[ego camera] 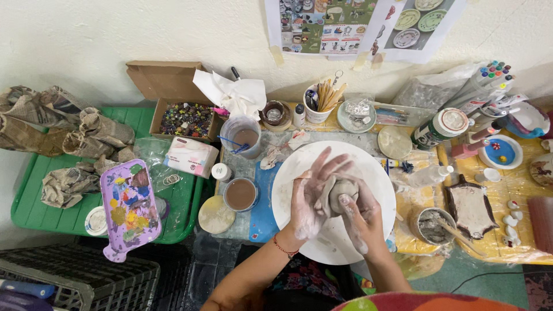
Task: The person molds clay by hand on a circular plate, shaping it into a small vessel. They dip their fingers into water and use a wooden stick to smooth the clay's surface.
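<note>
Both of my hands, coated in pale slip, are wrapped around a small grey clay ball (341, 190) held above a round white board (299, 173). My left hand (310, 193) cups the ball from the left with its fingers spread over the top. My right hand (358, 222) grips it from below and the right, thumb pressed into the clay. A red thread bracelet sits on my left wrist.
A cup of brown water (240, 194), a plastic cup of murky water (245, 137), a round sponge disc (216, 215) and a purple paint palette (130, 206) lie to the left. A pot of clay slip with a stick (433, 226), a brown tray (471, 208), paint bottles and brushes crowd the right and back.
</note>
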